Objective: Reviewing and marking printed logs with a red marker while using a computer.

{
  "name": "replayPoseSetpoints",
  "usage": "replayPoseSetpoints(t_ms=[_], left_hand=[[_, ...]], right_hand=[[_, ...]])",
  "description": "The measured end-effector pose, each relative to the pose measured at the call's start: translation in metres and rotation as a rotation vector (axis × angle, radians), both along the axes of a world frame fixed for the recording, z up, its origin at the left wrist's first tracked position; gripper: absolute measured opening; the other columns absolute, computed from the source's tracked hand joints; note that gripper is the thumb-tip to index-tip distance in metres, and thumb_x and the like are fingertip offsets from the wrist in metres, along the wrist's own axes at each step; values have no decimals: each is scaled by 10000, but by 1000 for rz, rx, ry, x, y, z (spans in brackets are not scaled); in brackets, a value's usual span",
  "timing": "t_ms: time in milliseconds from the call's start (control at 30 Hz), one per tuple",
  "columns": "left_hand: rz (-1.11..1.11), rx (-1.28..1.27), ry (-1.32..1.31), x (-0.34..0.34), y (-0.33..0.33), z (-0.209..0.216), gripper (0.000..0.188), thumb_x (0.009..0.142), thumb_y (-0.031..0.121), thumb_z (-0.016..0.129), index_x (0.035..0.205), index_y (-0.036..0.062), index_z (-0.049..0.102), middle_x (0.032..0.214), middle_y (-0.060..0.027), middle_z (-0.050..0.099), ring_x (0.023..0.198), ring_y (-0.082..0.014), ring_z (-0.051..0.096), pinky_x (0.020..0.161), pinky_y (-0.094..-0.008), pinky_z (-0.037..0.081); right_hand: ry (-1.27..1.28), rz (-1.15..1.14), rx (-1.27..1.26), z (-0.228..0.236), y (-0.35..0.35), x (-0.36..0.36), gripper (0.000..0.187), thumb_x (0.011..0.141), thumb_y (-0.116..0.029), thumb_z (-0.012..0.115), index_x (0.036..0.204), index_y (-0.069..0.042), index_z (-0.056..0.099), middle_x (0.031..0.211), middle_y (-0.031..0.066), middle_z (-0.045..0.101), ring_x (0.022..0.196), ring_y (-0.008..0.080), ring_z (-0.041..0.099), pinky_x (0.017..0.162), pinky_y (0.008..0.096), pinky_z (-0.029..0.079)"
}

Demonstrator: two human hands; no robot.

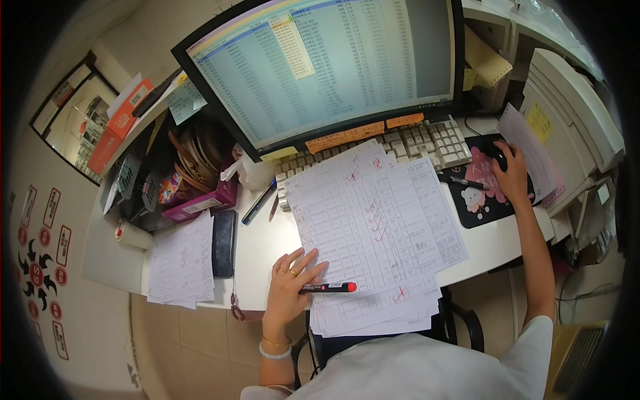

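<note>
My left hand [289, 285] rests at the left edge of a stack of printed table sheets [413, 220] marked with red ticks. A black marker with a red end [330, 288] is tucked under its thumb, while its fingers lie forward on the paper. On the right, my right hand [512, 175] curves over a black computer mouse [497, 159] on a dark mouse pad [475, 212] with a pink pattern. Beside the mouse lies a dark pen [467, 181]. The sheets cover part of a white keyboard [448, 143] and overhang the desk's near edge.
A large monitor [333, 67] showing a spreadsheet stands behind the keyboard. To the left are a phone [224, 243], more papers [177, 260], a purple box [207, 203] and a blue pen [259, 202]. A printer [577, 127] stands at the right.
</note>
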State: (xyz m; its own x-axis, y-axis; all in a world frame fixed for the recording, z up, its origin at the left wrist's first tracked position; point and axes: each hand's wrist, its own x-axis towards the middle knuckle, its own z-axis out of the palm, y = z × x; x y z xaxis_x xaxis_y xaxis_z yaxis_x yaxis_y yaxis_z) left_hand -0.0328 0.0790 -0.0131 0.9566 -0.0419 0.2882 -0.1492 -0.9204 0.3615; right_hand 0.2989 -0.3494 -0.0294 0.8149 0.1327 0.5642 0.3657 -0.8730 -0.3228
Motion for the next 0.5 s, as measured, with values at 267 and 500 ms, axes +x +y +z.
replayPoseSetpoints(t_ms=[267,500], left_hand=[[36,-3,30,3,-1,5,474,713,-2,678,1151,179,690,1325,-27,585,1255,-283,471,1058,-430,317],[39,12,-15,10,-1,-1,429,741,-10,667,1132,161,706,1289,-37,616,1236,-275,485,1047,-414,321]], right_hand=[[-97,48,-26,-6,-6,12,423,831,-219,646,1248,-213,578,1202,227,531,1099,418,539,949,448,444],[-86,0,-64,-10,-8,19,418,827,-306,646,1237,-252,591,1211,212,545,1101,398,551,935,453,455]])
